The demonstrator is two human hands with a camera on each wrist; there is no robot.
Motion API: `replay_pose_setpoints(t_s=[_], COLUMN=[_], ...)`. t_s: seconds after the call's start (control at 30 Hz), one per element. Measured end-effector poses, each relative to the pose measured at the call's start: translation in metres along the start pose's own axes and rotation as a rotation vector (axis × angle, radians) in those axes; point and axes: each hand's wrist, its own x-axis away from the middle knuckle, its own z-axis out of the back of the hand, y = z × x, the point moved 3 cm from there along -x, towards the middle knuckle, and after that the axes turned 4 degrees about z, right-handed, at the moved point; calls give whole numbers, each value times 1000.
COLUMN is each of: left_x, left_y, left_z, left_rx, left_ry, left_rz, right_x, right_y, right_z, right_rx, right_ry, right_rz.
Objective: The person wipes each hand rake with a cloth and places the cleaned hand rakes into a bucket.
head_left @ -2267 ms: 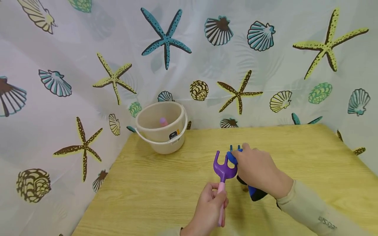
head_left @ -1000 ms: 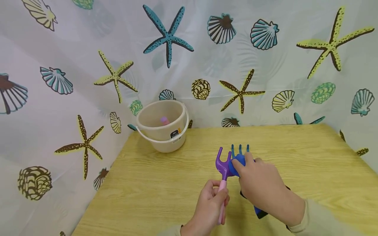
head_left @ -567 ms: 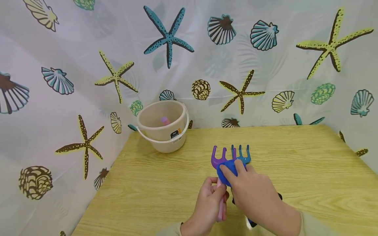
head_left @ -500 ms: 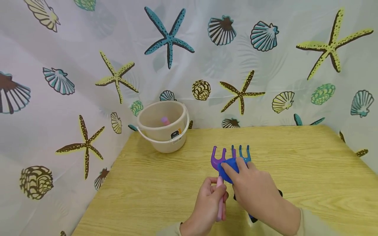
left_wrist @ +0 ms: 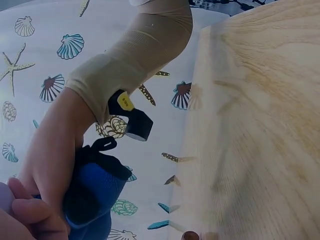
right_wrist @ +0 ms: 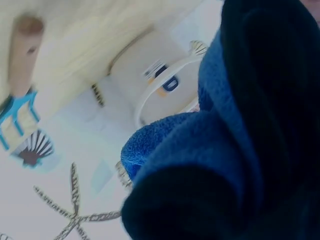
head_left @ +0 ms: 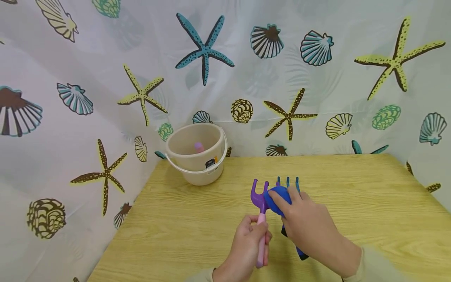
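My left hand (head_left: 243, 244) grips the pink handle of a small garden fork (head_left: 261, 239) and holds it upright, a little above the wooden table. In my right hand (head_left: 313, 225) is a blue cloth (head_left: 277, 200), pinched over the right side of the fork's purple head. Two purple tines show clearly; the cloth covers most of the third. The cloth (left_wrist: 95, 192) has black edging and hangs below the right hand in the left wrist view. Just behind the right hand lies a blue hand rake (head_left: 288, 181); its wooden handle (right_wrist: 24, 55) shows in the right wrist view.
A beige bucket (head_left: 188, 158) with a white handle stands at the table's back left. Inside it a pink and lilac handle end (head_left: 199, 147) shows. A white curtain (head_left: 243, 78) printed with shells and starfish hangs behind and on both sides of the table (head_left: 169, 235).
The right hand has wiped the cloth over the fork's head, down to its neck, then back up and right to the right-hand tine. The left hand keeps its grip; the fork has turned slightly.
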Motion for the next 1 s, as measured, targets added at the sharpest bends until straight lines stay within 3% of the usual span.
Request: replay_pose_setpoints(t_s=[0.17,0.27,0.4,0.6,0.7,1.0], left_x=[-2,-2,-2,2,3,-1], left_y=[2,4,5,4,3,5], left_z=[0,0,0,-2,-3,0], left_rx=[9,3,-1,-8,-5,-12], left_ry=[10,4,3,-14,-22,17], left_rz=[-26,-41,-39,16,25,-17], right_x=[6,5,0,-9,-10,6], right_y=[-15,-14,-3,25,30,-4], right_z=[6,4,-1,-8,-10,-7], right_rx=[-11,-23,-35,-44,-54,-87], right_ry=[-11,35,98,117,114,78], right_rz=[75,84,57,-29,-33,100])
